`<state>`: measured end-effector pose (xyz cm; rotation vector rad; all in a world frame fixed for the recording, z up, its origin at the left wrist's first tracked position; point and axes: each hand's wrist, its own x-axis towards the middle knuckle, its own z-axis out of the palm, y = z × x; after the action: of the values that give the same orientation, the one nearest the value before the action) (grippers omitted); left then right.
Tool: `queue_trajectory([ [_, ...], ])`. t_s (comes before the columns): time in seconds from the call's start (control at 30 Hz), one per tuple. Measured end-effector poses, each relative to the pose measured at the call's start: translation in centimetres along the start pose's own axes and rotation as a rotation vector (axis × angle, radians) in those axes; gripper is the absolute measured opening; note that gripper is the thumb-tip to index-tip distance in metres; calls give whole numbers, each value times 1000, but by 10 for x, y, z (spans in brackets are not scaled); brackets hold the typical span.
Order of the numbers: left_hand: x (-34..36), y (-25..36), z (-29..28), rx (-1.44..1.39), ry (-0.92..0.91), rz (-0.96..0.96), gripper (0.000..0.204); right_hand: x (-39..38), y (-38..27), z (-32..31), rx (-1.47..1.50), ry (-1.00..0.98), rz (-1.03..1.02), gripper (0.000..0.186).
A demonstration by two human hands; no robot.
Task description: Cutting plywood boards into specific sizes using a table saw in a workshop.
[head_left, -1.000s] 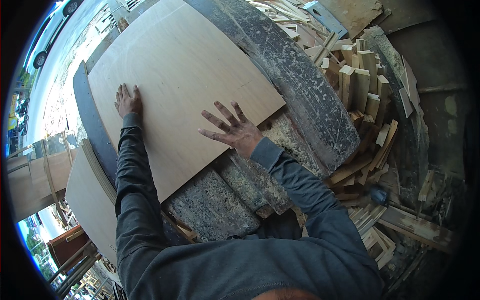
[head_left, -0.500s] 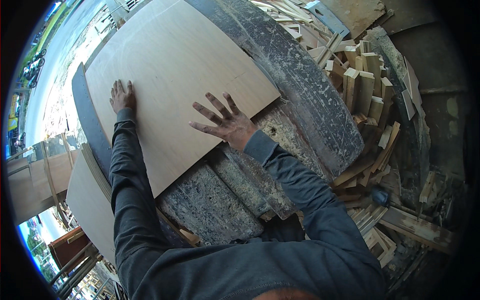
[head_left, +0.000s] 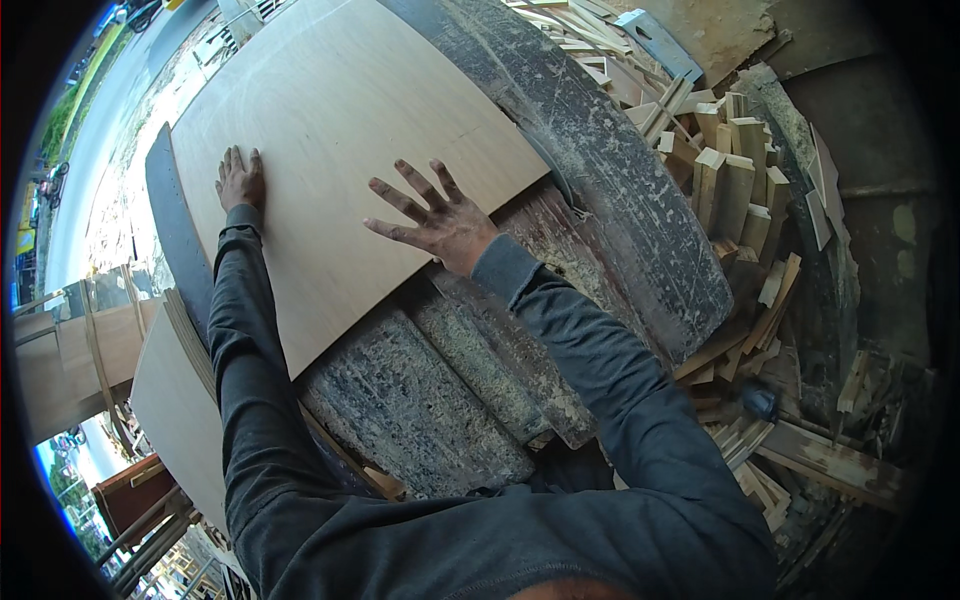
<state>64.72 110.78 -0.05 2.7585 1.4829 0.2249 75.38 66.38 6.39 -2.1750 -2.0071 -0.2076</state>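
A broad, pale plywood sheet (head_left: 370, 110) lies over a dark, scuffed board (head_left: 640, 220) and dusty, sawdust-covered slabs (head_left: 400, 395). My left hand (head_left: 240, 185) rests flat on the sheet near its left edge, arm stretched forward, fingers a little apart. My right hand (head_left: 430, 215) is spread wide on the sheet at its near right edge, the fingers pointing away from me and the wrist just past the edge. Neither hand grips anything.
More pale sheets (head_left: 165, 410) stand at the lower left. Piled wood offcuts (head_left: 735, 180) lie along the right, with a bluish metal piece (head_left: 660, 45) at upper right. A road with vehicles (head_left: 110, 100) runs at the far upper left.
The plywood sheet has slid away from me, toward the upper part of the view, with both my hands on it. More of the dusty slabs shows below its near edge.
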Motion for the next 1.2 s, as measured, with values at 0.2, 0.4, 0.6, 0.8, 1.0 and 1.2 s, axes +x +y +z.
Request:
queue_trajectory([
  [0.2,-21,-49,-8,57,-53,-2,69,43,14,13,-131,-41,6,100],
  [0.4,-45,-96,-24,143,-105,-71,68,98,43,22,-32,-128,72,81],
  [0.6,-54,-137,-30,99,-115,-224,69,133,-4,45,342,270,331,80],
  [0.8,-70,-152,-21,-14,-23,-217,68,170,-67,80,2280,303,1469,72],
  [1.0,-71,-180,-26,-261,60,-201,70,203,-58,72,2229,339,1587,61],
  [1.2,-80,-195,-76,-330,55,-334,71,198,-80,37,2041,336,1426,45],
])
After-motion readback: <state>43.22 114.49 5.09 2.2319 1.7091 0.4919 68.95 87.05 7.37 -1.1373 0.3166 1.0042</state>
